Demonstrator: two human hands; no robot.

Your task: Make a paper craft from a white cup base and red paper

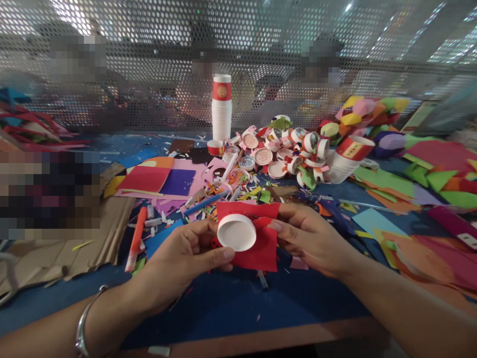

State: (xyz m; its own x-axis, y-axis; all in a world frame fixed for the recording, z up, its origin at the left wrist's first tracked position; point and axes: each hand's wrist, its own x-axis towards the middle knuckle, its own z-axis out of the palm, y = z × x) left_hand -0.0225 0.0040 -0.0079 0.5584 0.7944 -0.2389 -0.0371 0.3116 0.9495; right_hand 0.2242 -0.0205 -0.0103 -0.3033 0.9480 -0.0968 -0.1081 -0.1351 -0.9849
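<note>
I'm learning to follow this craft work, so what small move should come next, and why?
Perhaps fold the red paper's right side toward the white cup piece: the paper sticks out past its rim, the right hand grips that side, and the left hand holds the cup piece.

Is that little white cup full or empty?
Empty: only bare white shows inside the cup, which the left hand holds in front of the red paper.

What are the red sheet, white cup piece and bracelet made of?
Red sheet: probably matte paper; thin, without shine. White cup piece: likely smooth paperboard, given its thin wall; any coating is unclear. Bracelet: apparently polished metal, silvery with bright glints.
</note>
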